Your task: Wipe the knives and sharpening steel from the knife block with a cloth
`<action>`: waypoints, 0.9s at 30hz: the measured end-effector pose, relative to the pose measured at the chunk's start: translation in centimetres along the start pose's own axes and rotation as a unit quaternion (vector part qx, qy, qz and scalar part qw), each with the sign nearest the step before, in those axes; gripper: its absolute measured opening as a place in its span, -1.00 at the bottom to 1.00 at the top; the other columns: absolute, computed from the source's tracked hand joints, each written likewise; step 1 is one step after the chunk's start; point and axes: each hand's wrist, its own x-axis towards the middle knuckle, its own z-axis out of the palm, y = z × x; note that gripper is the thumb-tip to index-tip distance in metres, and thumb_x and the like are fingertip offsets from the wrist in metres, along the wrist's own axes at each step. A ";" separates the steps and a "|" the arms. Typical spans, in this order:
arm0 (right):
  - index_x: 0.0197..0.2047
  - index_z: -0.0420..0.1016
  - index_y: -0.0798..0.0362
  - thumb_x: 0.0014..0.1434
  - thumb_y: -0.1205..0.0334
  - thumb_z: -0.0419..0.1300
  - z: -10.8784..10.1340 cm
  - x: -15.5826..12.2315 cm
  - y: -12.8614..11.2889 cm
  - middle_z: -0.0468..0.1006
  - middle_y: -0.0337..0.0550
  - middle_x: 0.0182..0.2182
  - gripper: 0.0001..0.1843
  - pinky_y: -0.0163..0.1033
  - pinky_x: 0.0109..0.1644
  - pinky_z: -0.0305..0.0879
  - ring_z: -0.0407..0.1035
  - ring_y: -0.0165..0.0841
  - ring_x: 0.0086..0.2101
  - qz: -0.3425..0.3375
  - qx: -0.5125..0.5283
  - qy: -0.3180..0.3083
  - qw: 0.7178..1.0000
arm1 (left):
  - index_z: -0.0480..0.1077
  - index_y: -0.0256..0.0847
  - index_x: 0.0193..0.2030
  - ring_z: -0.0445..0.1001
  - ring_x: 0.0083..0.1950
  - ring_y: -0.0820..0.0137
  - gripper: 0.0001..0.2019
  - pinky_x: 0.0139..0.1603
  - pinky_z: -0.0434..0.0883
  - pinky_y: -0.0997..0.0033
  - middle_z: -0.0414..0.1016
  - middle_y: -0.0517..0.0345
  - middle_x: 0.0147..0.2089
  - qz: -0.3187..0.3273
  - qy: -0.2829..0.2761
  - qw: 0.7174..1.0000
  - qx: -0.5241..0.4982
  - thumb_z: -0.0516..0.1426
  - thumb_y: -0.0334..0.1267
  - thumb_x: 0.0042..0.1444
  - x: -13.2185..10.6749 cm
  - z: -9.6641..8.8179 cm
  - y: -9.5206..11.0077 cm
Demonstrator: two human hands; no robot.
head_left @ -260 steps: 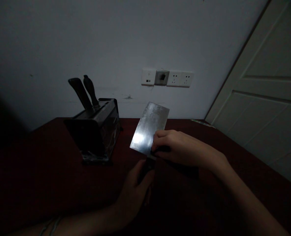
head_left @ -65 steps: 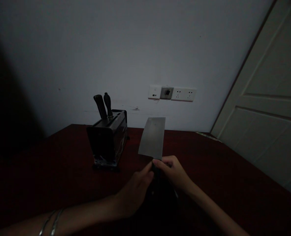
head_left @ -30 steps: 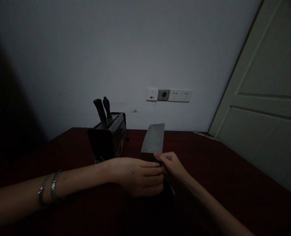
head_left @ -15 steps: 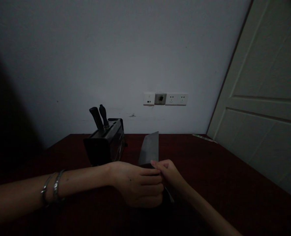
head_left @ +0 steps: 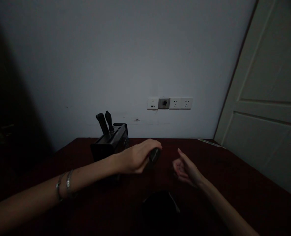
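Note:
My left hand, with two silver bangles on its wrist, is closed around the dark handle of a kitchen knife. The butt of that handle points toward me, while its blade is hidden from view. To the right, my right hand is raised over the table, thumb apart and fingers loosely curled, with nothing in it. A black knife block stands beyond my left forearm, and two dark-handled tools stick up from its slots.
On the dark red table near me lies a black object with a pale edge, too dark to name. A thin strip rests at the back right. Wall sockets are behind the table, and a white panelled door is at the right.
My hands have come apart: the right moved away to the right and loosened. My left hand has lifted and turned the knife, so its broad upright blade no longer shows.

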 end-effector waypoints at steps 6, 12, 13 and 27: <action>-0.80 0.26 0.12 0.09 -0.21 -0.06 -2.9 1.3 1.5 -0.09 -0.42 -0.90 -0.33 -0.42 -0.73 -0.40 -0.22 -0.62 -0.84 -0.045 0.066 0.039 0.996 | 0.09 -0.21 -0.01 0.39 -0.09 0.32 -0.72 -0.06 0.37 0.23 0.36 -0.03 -0.11 -0.126 0.160 0.972 -0.115 -0.01 -0.43 0.13 2.5 -3.7 -1.3; -0.79 0.28 0.13 0.08 -0.12 0.01 -4.3 1.5 2.3 -0.08 -0.41 -0.89 -0.40 -0.41 -0.71 -0.41 -0.22 -0.63 -0.83 -0.059 0.101 0.046 0.992 | 0.16 -0.21 -0.14 0.41 -0.24 0.41 -0.77 -0.18 0.40 0.29 0.28 0.14 -0.21 -0.175 0.301 0.886 -0.307 0.08 -0.36 0.06 4.5 -6.7 -3.1; -0.79 0.28 0.13 0.08 -0.11 0.01 -4.5 1.5 2.5 -0.08 -0.41 -0.88 -0.41 -0.41 -0.70 -0.41 -0.21 -0.63 -0.83 -0.058 0.104 0.046 0.992 | 0.16 -0.21 -0.15 0.40 -0.27 0.44 -0.78 -0.22 0.39 0.31 0.28 0.15 -0.22 -0.185 0.318 0.870 -0.328 0.08 -0.36 0.05 4.7 -7.2 -3.1; -0.77 0.26 0.11 -0.02 -0.14 0.11 -4.9 2.2 4.5 -0.04 -0.41 -0.86 -0.47 -0.37 -0.67 -0.35 -0.18 -0.62 -0.80 -0.033 0.074 0.110 0.991 | 0.23 -0.26 -0.16 0.29 -0.44 0.53 -0.86 -0.43 0.29 0.49 0.24 0.24 -0.42 -0.230 0.366 0.833 -0.345 0.05 -0.35 0.11 5.1 -12.0 -1.9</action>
